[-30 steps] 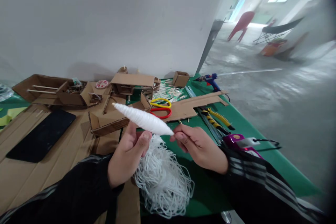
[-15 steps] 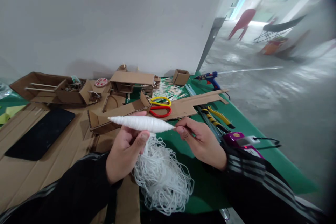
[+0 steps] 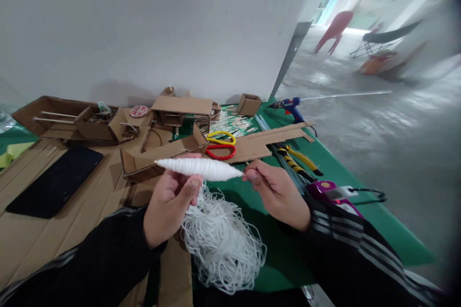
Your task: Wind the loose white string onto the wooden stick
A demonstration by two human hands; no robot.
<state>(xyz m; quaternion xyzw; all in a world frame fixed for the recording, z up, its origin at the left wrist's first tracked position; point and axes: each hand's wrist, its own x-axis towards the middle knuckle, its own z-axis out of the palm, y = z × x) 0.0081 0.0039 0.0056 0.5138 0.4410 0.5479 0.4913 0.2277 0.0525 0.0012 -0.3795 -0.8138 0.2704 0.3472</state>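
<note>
A spindle of white string (image 3: 205,169), thick in the middle and tapering to both ends, lies level between my hands, with a thin stick tip showing at its left end. My left hand (image 3: 172,201) cradles it from below, thumb against its near side and fingers behind it. Its right tip is pinched between the thumb and fingertips of my right hand (image 3: 275,191). Below hangs or lies a loose tangled heap of white cord (image 3: 225,244), partly under my left hand. Whether the cord runs up to the spindle is hidden by my left thumb.
Scissors with red and yellow handles (image 3: 221,151) lie behind the spindle, near a cardboard tray (image 3: 165,151). To the right are pliers (image 3: 302,159), a blue glue gun (image 3: 290,107) and a purple power strip (image 3: 329,192). A black tablet (image 3: 54,180) lies on cardboard at left.
The spindle has shifted slightly to the right, and my left thumb has slid a little left along it. My right hand keeps its pinch on the tip.
</note>
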